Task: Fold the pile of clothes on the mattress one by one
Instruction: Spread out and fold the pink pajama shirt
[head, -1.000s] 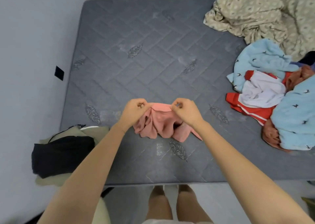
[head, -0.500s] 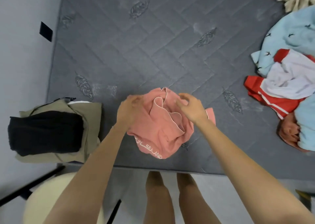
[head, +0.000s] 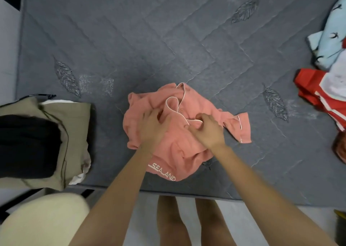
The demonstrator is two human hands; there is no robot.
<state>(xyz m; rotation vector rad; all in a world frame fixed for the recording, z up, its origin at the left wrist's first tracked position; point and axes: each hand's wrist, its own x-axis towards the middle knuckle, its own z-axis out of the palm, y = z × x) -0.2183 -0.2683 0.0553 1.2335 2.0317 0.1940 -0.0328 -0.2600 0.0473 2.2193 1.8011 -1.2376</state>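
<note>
A crumpled pink shirt (head: 179,152) with white piping, a button and white lettering lies on the grey quilted mattress (head: 149,39) near its front edge. My left hand (head: 152,125) lies on the shirt's left part, fingers reaching into the folds near the collar. My right hand (head: 207,128) pinches the piped edge of the fabric just right of the collar. One sleeve spreads out to the right. The pile of unfolded clothes (head: 325,88), light blue, red and white, sits at the right edge.
Folded beige and black garments (head: 43,142) are stacked at the mattress's left front corner. A cream round seat (head: 43,219) stands below them on the floor. My bare legs (head: 187,221) stand at the mattress's front edge. A wall runs along the left.
The pink shirt went from being held up by both hands to lying on the mattress. Both hands came down onto it near the collar. The camera tilted downward and closer.
</note>
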